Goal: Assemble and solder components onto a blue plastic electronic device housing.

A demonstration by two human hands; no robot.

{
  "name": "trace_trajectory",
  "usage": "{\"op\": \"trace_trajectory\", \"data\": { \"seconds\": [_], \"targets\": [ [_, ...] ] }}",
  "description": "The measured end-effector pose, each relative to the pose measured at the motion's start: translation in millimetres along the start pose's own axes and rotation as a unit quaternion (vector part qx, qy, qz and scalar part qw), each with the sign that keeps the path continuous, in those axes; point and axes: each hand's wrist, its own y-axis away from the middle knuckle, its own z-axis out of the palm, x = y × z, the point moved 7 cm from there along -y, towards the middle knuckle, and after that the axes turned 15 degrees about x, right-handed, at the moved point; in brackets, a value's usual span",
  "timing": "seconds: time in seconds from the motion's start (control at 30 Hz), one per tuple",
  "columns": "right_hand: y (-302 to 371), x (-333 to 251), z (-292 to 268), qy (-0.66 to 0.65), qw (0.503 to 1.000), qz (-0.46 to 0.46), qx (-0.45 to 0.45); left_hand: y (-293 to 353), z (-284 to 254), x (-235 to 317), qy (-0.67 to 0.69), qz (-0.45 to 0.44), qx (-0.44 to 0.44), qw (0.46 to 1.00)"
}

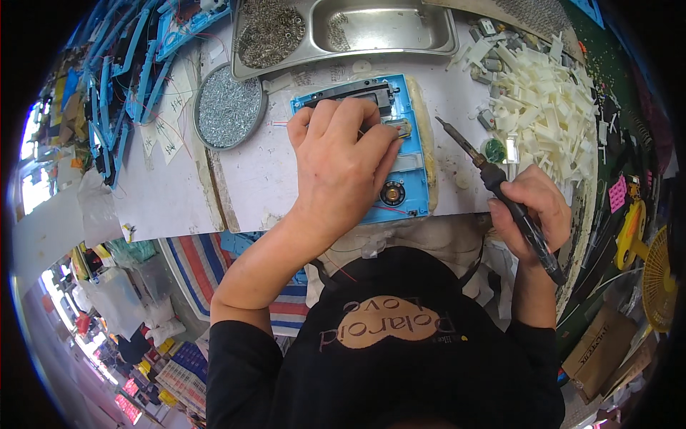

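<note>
On the white worktop lies a blue plastic housing point(416, 171), with a black strip part along its far edge and a round speaker point(392, 193) near its close end. My left hand point(341, 154) rests over the housing, fingers bent and drawn together, its thumb beside a small motor point(401, 129). Whatever the fingertips pinch is hidden under the hand. My right hand point(537, 211) grips the black handle of a soldering iron point(520, 218). The iron's bare tip points far left and stands apart from the housing, to its right.
A round tray of small screws point(230, 107) sits left of the housing. Behind it stands a metal tray point(386, 51) with small metal parts. White plastic pieces point(547, 107) are heaped at right, near several small motors. Blue housings point(136, 79) with wires pile up at far left.
</note>
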Motion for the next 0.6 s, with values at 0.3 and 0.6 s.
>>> {"op": "trace_trajectory", "data": {
  "seconds": [0.3, 0.6],
  "targets": [
    [2, 3, 3, 0.007, 1.0, 0.002, 0.003, -1, -1, -1, 0.006, 0.013, 0.03, 0.999],
    [-3, 1, 17, 0.007, 1.0, -0.013, -0.017, -12, 3, 1, -0.034, 0.047, -0.013, 0.998]
  ]
}}
